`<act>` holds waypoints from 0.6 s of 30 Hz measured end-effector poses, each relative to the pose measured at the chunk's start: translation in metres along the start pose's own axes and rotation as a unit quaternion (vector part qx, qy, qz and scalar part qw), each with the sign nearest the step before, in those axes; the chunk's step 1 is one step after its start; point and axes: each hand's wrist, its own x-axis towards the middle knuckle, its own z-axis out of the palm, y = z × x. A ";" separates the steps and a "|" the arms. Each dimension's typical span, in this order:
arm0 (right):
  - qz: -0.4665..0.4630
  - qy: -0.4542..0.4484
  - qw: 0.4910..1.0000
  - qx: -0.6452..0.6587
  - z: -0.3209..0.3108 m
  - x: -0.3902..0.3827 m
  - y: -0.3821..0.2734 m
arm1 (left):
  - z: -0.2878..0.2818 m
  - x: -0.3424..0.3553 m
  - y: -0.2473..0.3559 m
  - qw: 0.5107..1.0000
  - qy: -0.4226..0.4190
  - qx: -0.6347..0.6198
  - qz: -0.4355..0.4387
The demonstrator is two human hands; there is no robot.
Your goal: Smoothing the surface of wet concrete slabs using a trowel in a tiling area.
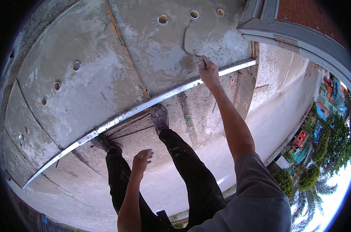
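My right hand (208,72) is stretched out and shut on the handle of a flat trowel (203,38), whose grey blade lies pressed against the wet cement wall (105,69). The blade sits just under three round holes (194,14) in the wall. My left hand (141,160) hangs free above my dark trousers, fingers loosely apart, holding nothing. My two shoes (160,116) stand on the concrete ledge close to the wall's foot.
A long metal straightedge (144,106) runs along the base of the wall. A wooden plank (245,89) leans at the right. A grey door frame (299,36) is at the upper right. Beyond the ledge edge are trees and rooftops far below.
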 end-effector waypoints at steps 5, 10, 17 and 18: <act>0.007 0.020 1.000 0.013 -0.002 0.019 -0.001 | 0.003 0.003 0.004 0.999 -0.018 0.022 -0.014; 0.084 -0.027 0.986 0.141 0.015 0.016 -0.029 | -0.002 -0.001 -0.001 1.000 0.001 0.006 -0.008; 0.011 0.010 0.999 0.037 0.012 0.017 -0.030 | -0.001 -0.002 0.004 1.000 -0.013 0.025 -0.014; 0.015 0.008 0.999 0.036 0.011 0.018 -0.034 | -0.002 -0.002 0.003 1.000 -0.013 0.021 -0.011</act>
